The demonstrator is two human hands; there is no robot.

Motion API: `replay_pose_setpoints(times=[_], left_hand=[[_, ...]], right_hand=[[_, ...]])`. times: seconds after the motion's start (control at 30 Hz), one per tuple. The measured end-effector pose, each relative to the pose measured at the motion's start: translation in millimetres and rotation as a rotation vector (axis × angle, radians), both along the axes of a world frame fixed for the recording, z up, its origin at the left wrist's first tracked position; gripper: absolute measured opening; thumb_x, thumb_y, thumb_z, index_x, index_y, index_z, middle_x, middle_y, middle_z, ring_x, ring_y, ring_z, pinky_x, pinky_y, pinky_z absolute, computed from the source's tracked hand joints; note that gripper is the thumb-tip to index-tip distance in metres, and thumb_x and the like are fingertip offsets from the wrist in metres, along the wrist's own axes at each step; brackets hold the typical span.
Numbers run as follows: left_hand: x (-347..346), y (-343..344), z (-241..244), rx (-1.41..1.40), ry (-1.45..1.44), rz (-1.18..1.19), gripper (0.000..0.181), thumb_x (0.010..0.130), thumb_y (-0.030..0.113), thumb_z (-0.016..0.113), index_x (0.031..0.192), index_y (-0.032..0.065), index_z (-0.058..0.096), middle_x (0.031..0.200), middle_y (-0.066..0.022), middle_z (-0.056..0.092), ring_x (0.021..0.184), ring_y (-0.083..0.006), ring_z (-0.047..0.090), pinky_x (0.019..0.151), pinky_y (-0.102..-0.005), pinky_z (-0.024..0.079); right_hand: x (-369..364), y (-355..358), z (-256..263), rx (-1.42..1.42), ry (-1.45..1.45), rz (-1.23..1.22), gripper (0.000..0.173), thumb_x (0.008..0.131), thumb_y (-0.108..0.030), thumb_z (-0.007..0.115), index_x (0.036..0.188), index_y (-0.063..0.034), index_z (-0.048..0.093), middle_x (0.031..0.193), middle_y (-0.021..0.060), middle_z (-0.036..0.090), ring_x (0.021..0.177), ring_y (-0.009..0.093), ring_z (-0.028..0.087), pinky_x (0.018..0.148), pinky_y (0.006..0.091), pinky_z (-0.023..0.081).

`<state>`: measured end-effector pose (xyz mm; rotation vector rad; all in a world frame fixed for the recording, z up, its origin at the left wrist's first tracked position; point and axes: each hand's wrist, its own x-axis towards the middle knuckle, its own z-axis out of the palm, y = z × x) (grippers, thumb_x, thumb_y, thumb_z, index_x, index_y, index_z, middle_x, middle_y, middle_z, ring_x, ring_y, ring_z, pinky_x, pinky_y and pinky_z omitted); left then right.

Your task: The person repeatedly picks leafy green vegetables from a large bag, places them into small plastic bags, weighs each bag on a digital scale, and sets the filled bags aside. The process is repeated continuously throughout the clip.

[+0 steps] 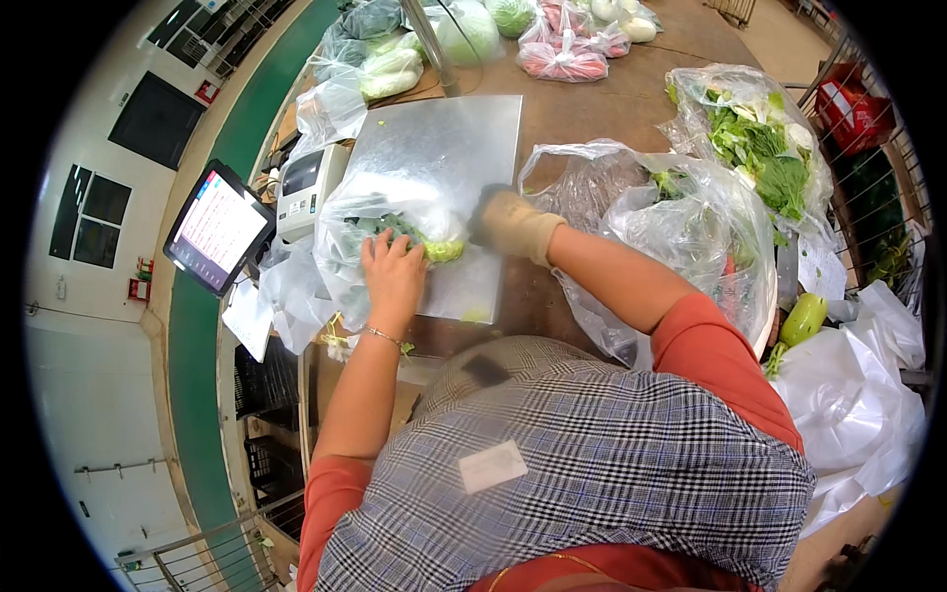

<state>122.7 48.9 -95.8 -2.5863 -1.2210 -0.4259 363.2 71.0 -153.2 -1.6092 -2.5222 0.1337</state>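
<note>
A clear plastic bag (344, 255) of leafy greens (403, 231) lies on the metal plate of a weighing scale (473, 140). My bare left hand (393, 270) rests on the bag's near side, its fingers spread over the dark leaves. A pale yellow-green vegetable end (445, 251) shows at the bag's right side. Over the plate's right edge is my right hand (512, 222), in a beige work glove with dark fingers. Motion blurs that hand, and its fingertips cannot be made out. Right of it stands a large, loose clear bag (688, 229) with some greens inside.
A label printer (307, 192) and a lit touchscreen (218, 228) stand at the left. Behind the scale are a metal pole (430, 44), bagged cabbages (466, 33) and bagged red vegetables (566, 61). At the right lie an open bag of leaf trimmings (769, 155) and a green gourd-like vegetable (803, 320).
</note>
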Motion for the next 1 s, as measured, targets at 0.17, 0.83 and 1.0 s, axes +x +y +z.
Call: replay_pose_setpoints(times=[0.17, 0.83, 1.0], left_hand=[[-9, 7, -13, 0.078, -0.077, -0.071, 0.019, 0.071, 0.008, 0.068, 0.088, 0.0146, 0.071, 0.097, -0.0019, 0.063, 0.111, -0.0274, 0.053, 0.105, -0.0509, 0.030], [-4, 8, 6, -0.027, 0.133, -0.160, 0.028, 0.078, 0.006, 0.059, 0.104, 0.0134, 0.065, 0.090, -0.0047, 0.054, 0.102, -0.0247, 0.053, 0.110, -0.0597, 0.020], [-10, 4, 29, 0.051, 0.043, -0.179, 0.042, 0.070, 0.005, 0.069, 0.110, 0.0170, 0.066, 0.093, -0.0025, 0.056, 0.103, -0.0229, 0.053, 0.110, -0.0574, 0.022]], right_hand=[[97, -68, 98, -0.518, 1.370, -0.010, 0.021, 0.083, -0.018, 0.072, 0.097, -0.0033, 0.069, 0.096, 0.0091, 0.069, 0.082, 0.014, 0.063, 0.075, 0.0294, 0.051], [-4, -37, 28, 0.160, 0.417, 0.213, 0.055, 0.087, -0.041, 0.063, 0.131, -0.0100, 0.053, 0.116, 0.0170, 0.063, 0.102, 0.037, 0.062, 0.091, 0.0410, 0.048], [-55, 3, -88, 0.219, -0.269, 0.285, 0.048, 0.087, -0.045, 0.061, 0.115, -0.0063, 0.062, 0.095, 0.0189, 0.066, 0.084, 0.036, 0.063, 0.076, 0.0426, 0.049]])
